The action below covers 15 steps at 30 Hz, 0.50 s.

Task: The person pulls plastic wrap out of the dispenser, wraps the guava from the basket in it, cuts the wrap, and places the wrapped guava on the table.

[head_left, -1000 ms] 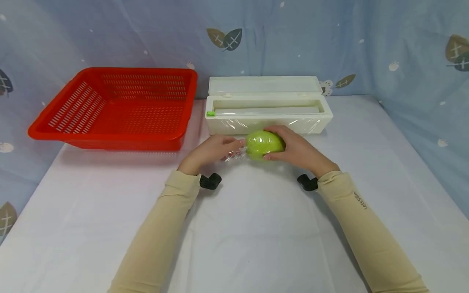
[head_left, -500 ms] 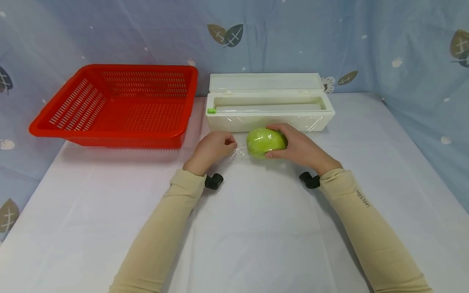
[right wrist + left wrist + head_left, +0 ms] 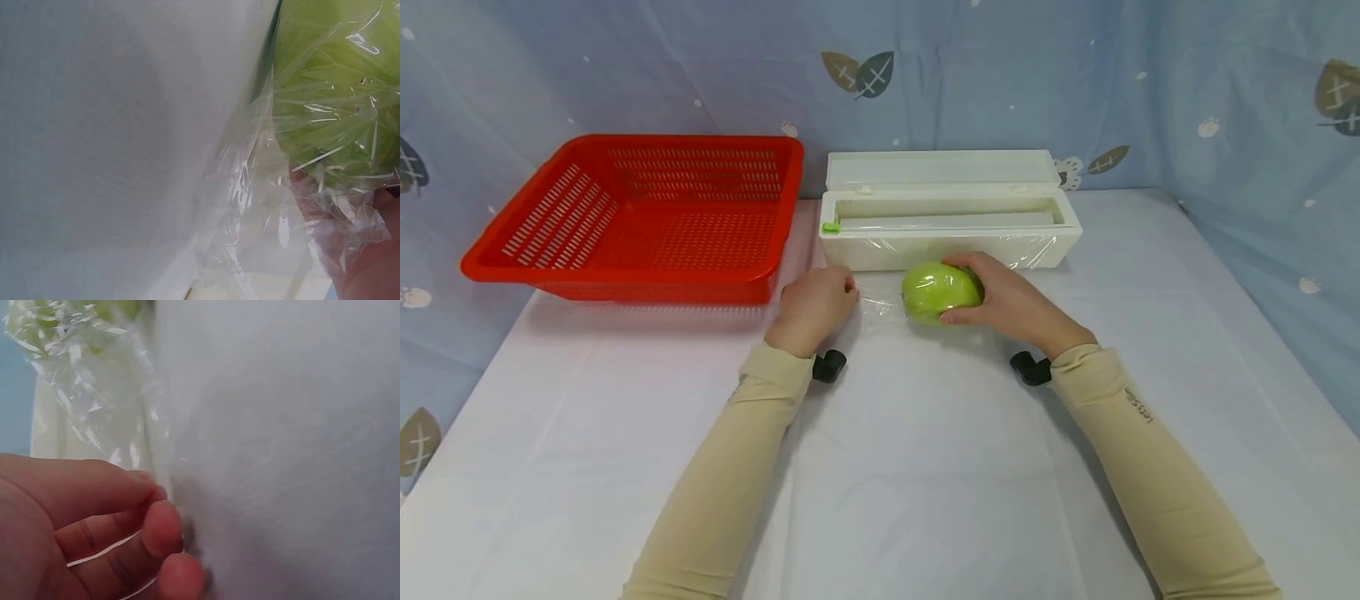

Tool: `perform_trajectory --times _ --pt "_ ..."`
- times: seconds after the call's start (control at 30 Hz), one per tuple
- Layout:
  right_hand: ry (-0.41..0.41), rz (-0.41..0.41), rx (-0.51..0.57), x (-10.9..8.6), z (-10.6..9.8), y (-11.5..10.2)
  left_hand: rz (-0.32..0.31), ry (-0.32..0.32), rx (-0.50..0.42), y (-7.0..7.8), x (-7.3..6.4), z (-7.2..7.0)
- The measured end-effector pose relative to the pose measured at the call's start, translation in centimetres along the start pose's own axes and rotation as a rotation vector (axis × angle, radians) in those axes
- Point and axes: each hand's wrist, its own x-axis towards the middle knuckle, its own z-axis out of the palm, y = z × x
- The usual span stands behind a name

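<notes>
A small green cabbage [image 3: 942, 292], its leaf veins showing in the right wrist view, lies on the white table wrapped in clear plastic wrap [image 3: 240, 194]. My right hand [image 3: 1000, 302] grips it from the right, fingers behind and thumb in front. To its left, my left hand [image 3: 814, 308] pinches the end of the wrap between thumb and fingertips. In the left wrist view the twisted film [image 3: 94, 394] stretches from those fingers up to the cabbage. The cabbage's right side is hidden by my right hand.
Just behind the cabbage stands a white plastic-wrap dispenser [image 3: 955, 250], lid raised, a roll inside and a green slider at its left end. A red slotted basket [image 3: 625, 287] is at the back left. A blue patterned cloth [image 3: 970, 75] hangs behind the table.
My left hand has moved left, away from the cabbage, drawing the end of the wrap out. The right hand and the cabbage stay nearly where they were.
</notes>
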Motion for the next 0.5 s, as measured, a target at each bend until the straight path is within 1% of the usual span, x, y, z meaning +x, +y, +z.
perform_trajectory --times 0.07,0.17,0.23,0.3,0.4,0.43,0.5 --pt "0.000 -0.002 0.002 0.0 0.0 0.0 -0.015 -0.014 -0.016 0.0 0.0 -0.3" --pt "-0.004 -0.002 0.002 0.0 0.1 0.0 -0.028 -0.043 -0.086 0.3 -0.1 -0.8" --pt "-0.005 0.000 0.000 0.0 0.1 0.1 -0.030 -0.044 -0.136 0.6 -0.1 -1.1" --pt "-0.006 -0.002 -0.006 -0.1 0.0 0.1 -0.016 -0.025 -0.188 1.0 -0.2 -1.4" --pt "0.001 -0.008 -0.018 0.0 0.0 0.1 0.022 0.004 -0.230 1.7 -0.1 -1.8" --pt "0.003 -0.010 -0.019 0.0 0.0 0.1 0.036 0.006 -0.237 1.9 -0.1 -1.9" --pt "0.006 -0.015 -0.019 0.1 0.0 0.1 0.051 -0.017 -0.253 2.2 -0.1 -1.8"
